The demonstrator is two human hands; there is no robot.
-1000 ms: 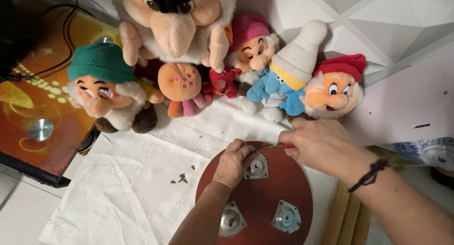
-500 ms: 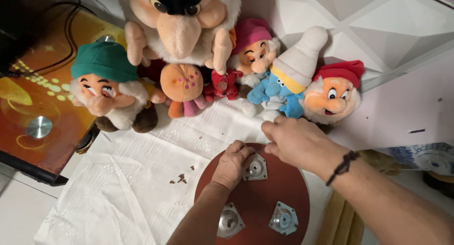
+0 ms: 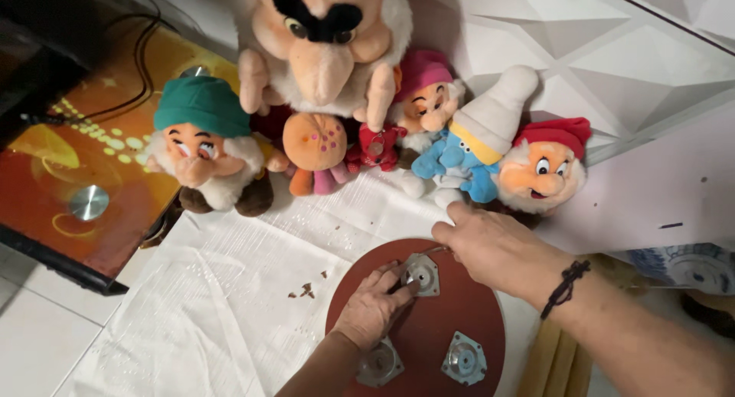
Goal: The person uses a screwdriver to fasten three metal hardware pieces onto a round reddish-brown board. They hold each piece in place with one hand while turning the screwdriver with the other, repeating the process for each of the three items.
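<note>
A round reddish-brown wooden disc [image 3: 436, 332] lies flat on a white cloth [image 3: 214, 305]. Three metal mounting plates are fixed on it: one at the top [image 3: 423, 273], one lower left [image 3: 380, 362], one lower right [image 3: 463, 359]. My left hand [image 3: 375, 305] rests on the disc with its fingers curled at the left edge of the top plate. My right hand [image 3: 490, 248] sits at the disc's upper rim, fingers pinched on a thin metal tool or screw [image 3: 435, 250] beside that plate. A dark band circles my right wrist.
A row of plush dolls leans on the white panelled wall: a green-capped one [image 3: 203, 140], a large one [image 3: 325, 52], a blue one [image 3: 471, 148] and a red-capped one [image 3: 547, 171]. An orange glass table [image 3: 76, 175] stands left. Wood chips [image 3: 306, 291] dot the cloth. Wooden slats [image 3: 555, 359] lie right.
My right hand has slid left along the disc's upper rim toward the top plate. My left hand stays at the plate. The view has shifted slightly.
</note>
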